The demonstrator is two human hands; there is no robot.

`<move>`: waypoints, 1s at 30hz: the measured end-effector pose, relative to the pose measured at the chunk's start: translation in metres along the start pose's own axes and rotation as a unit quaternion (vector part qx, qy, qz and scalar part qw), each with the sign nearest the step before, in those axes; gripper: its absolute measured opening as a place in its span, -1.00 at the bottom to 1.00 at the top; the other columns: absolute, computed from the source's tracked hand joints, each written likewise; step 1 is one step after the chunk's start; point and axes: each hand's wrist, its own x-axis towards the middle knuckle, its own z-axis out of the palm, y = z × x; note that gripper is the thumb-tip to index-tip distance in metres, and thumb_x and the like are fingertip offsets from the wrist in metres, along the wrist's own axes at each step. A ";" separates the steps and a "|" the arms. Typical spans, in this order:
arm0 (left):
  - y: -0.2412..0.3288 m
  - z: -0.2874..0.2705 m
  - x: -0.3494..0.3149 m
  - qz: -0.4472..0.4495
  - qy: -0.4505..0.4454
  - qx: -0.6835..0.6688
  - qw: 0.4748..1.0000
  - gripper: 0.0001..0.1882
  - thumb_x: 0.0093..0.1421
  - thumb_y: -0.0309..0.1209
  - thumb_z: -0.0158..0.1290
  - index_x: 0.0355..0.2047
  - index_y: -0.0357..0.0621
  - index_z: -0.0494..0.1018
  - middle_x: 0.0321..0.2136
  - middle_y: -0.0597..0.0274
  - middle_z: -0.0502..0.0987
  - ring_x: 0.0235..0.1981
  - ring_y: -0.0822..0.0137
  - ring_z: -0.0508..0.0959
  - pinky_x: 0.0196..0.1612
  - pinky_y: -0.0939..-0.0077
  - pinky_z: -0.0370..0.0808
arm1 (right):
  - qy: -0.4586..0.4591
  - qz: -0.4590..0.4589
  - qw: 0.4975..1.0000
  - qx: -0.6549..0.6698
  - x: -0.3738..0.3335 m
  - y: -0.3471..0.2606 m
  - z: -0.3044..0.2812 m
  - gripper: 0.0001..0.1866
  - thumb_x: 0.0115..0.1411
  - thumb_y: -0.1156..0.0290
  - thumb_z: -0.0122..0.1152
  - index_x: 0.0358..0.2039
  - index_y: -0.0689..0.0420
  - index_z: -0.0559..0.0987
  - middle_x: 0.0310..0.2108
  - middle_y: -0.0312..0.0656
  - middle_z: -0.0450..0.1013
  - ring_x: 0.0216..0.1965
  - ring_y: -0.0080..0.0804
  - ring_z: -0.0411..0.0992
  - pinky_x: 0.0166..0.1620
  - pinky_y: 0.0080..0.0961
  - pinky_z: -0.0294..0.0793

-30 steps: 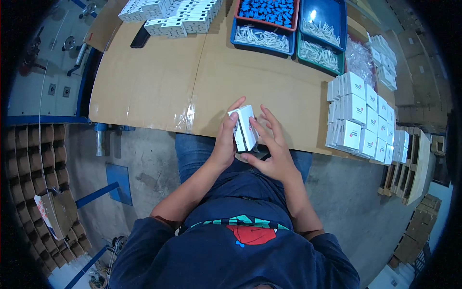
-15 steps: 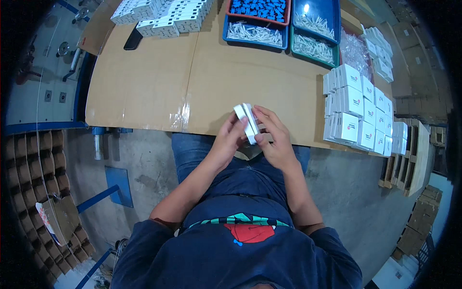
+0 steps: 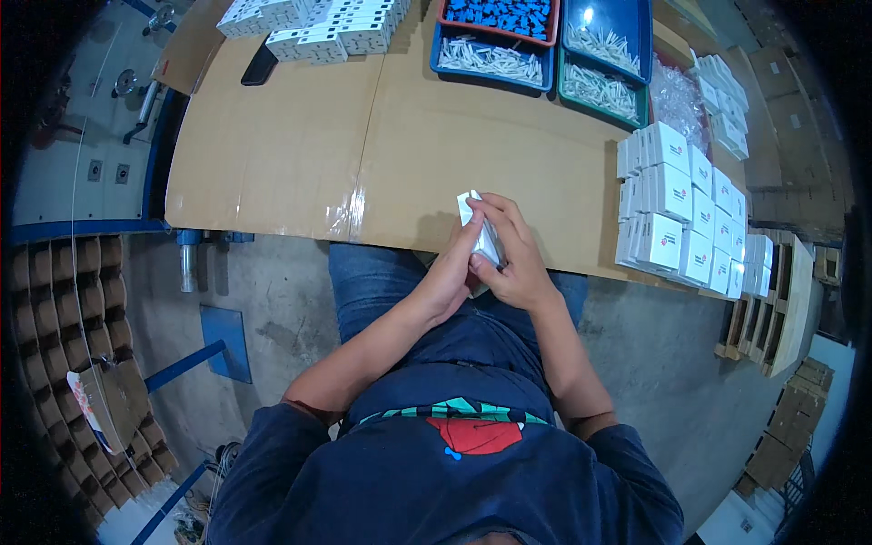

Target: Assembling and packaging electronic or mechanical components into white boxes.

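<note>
White box [image 3: 490,243] near the middle of the frame: we have it between our two hands, just over the near edge of the bench [image 3: 272,154], and our fingers hide much of it. At the far left we see a brown cardboard divider grid [image 3: 64,318], and toward the upper left a dark phone [image 3: 259,67] lies just beside stacked white blocks [image 3: 341,36] with small dark marks. In the centre our left hand [image 3: 448,280] grips the box from its left side, the thumb lying along it. Our right hand [image 3: 520,272] closes on it from the right, fingers curled over the top and thumb toward the lower end. At the upper centre and right stand a red tray [image 3: 498,34] of blue pieces, a blue tray [image 3: 490,82] of white pieces below it, and, beside these, a second blue tray [image 3: 627,18] and a green tray [image 3: 599,114], both holding whitish pieces. Clear plastic wrap [image 3: 677,100] is bunched to their right. At the right of the frame we see rows of stacked white cartons [image 3: 681,195], with a wooden pallet [image 3: 788,304] farther right
</note>
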 end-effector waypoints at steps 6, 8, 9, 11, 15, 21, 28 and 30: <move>0.006 0.007 -0.009 -0.014 0.021 -0.044 0.999 -0.37 0.47 0.16 -0.21 0.29 -0.03 0.26 0.08 0.26 0.44 0.13 0.34 0.47 0.21 0.30 0.39 | 0.028 -0.014 0.999 -0.007 -0.004 0.015 0.008 -0.29 0.27 -0.07 0.24 0.27 0.14 0.39 0.24 0.11 0.27 0.22 0.11 0.34 0.25 -0.15 0.36; 0.001 0.007 -0.007 -0.003 0.013 -0.044 0.999 -0.38 0.47 0.15 -0.20 0.28 -0.02 0.27 0.08 0.26 0.44 0.13 0.35 0.47 0.22 0.30 0.38 | 0.036 -0.023 0.999 -0.011 -0.005 0.016 0.008 -0.29 0.29 -0.07 0.21 0.27 0.15 0.38 0.23 0.12 0.27 0.22 0.11 0.34 0.25 -0.15 0.35; -0.001 0.007 -0.006 0.008 0.005 -0.044 0.999 -0.40 0.47 0.14 -0.19 0.27 -0.02 0.27 0.07 0.26 0.44 0.13 0.35 0.46 0.22 0.30 0.38 | 0.044 -0.032 0.998 -0.011 -0.005 0.016 0.008 -0.31 0.31 -0.07 0.18 0.26 0.16 0.38 0.23 0.13 0.27 0.21 0.12 0.34 0.25 -0.15 0.35; -0.002 0.011 -0.006 0.010 0.002 -0.053 0.999 -0.41 0.47 0.14 -0.18 0.26 -0.02 0.28 0.06 0.26 0.45 0.13 0.35 0.46 0.22 0.31 0.37 | 0.053 -0.040 0.998 -0.013 -0.006 0.017 0.006 -0.33 0.34 -0.06 0.15 0.26 0.17 0.38 0.23 0.14 0.27 0.21 0.12 0.34 0.25 -0.15 0.35; -0.003 0.010 -0.006 0.013 -0.002 -0.061 0.998 -0.43 0.47 0.12 -0.16 0.23 -0.02 0.30 0.04 0.27 0.46 0.12 0.37 0.47 0.21 0.33 0.37 | 0.069 -0.042 0.997 0.002 -0.004 0.015 0.004 -0.35 0.36 -0.09 0.08 0.23 0.18 0.39 0.21 0.16 0.29 0.19 0.13 0.35 0.22 -0.15 0.37; -0.005 0.001 -0.002 0.021 -0.008 -0.048 0.999 -0.45 0.46 0.09 -0.14 0.21 -0.03 0.33 0.02 0.29 0.48 0.08 0.37 0.49 0.18 0.35 0.39 | 0.070 -0.050 0.996 -0.014 -0.005 0.019 0.008 -0.30 0.36 -0.14 0.07 0.25 0.18 0.38 0.19 0.15 0.31 0.17 0.12 0.37 0.21 -0.15 0.38; 0.004 0.007 -0.008 0.008 0.055 -0.016 0.998 -0.34 0.42 0.22 -0.18 0.21 -0.07 0.32 -0.07 0.18 0.52 -0.07 0.30 0.58 0.02 0.35 0.53 | 0.053 -0.060 0.997 0.014 -0.003 0.011 0.001 -0.16 0.20 -0.15 0.31 0.32 0.15 0.36 0.30 0.14 0.26 0.28 0.11 0.32 0.28 -0.14 0.35; 0.014 -0.001 -0.006 0.005 0.019 -0.020 1.000 -0.23 0.40 0.32 -0.29 0.28 -0.04 0.29 0.03 0.14 0.52 -0.06 0.22 0.60 0.00 0.25 0.56 | 0.043 -0.061 0.997 0.007 0.000 0.003 -0.002 -0.14 0.13 -0.09 0.39 0.31 0.15 0.38 0.31 0.13 0.27 0.30 0.10 0.31 0.28 -0.14 0.35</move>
